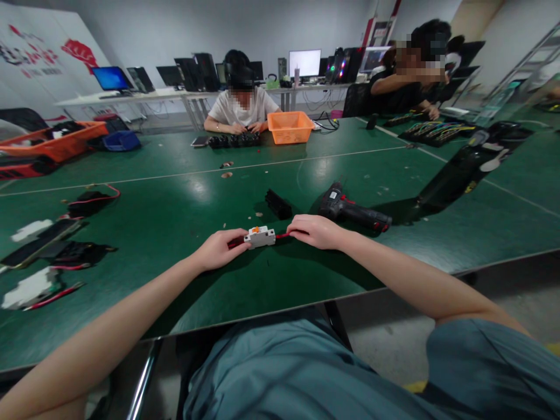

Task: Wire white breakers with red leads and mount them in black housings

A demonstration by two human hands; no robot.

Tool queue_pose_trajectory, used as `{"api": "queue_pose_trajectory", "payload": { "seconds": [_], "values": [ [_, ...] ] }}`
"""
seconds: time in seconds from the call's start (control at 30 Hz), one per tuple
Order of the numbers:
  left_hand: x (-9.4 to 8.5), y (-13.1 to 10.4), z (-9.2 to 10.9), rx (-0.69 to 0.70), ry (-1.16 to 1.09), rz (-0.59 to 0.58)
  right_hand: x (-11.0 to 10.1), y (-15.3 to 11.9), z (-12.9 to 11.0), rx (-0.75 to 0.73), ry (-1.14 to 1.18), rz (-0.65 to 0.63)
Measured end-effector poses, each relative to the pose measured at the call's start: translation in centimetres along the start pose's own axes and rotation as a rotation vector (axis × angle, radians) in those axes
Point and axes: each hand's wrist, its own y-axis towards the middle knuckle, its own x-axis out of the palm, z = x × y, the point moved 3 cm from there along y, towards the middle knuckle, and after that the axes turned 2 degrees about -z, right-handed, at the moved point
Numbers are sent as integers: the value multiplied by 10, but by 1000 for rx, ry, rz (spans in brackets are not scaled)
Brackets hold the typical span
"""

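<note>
A small white circuit breaker (261, 237) with an orange lever lies between my hands, above the green table (201, 309). My left hand (219, 248) is closed around dark and red wiring at the breaker's left end, its fingertips touching or very near the housing. From the right end a red wire (282, 235) runs out, and my right hand (317, 231) pinches it. Just behind my right hand are a black block-shaped part (278, 204) and a black cordless power drill (354, 209) lying on its side.
Wired parts (79, 254) and a white breaker with a red wire (32, 289) lie at the left. A dark stand (464, 169) rises at the right. Across the table are an orange bin (290, 128) and a person in a white shirt; another person sits back right.
</note>
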Motion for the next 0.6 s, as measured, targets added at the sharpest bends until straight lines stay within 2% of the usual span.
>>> {"api": "queue_pose_trajectory", "payload": {
  "seconds": [0.3, 0.6],
  "values": [
    [3, 0, -3, 5, -44, 5, 8, 4, -1, -4, 45, -4],
    [2, -1, -2, 24, -3, 15, 6, 4, -6, 29, 47, 18]
  ]
}}
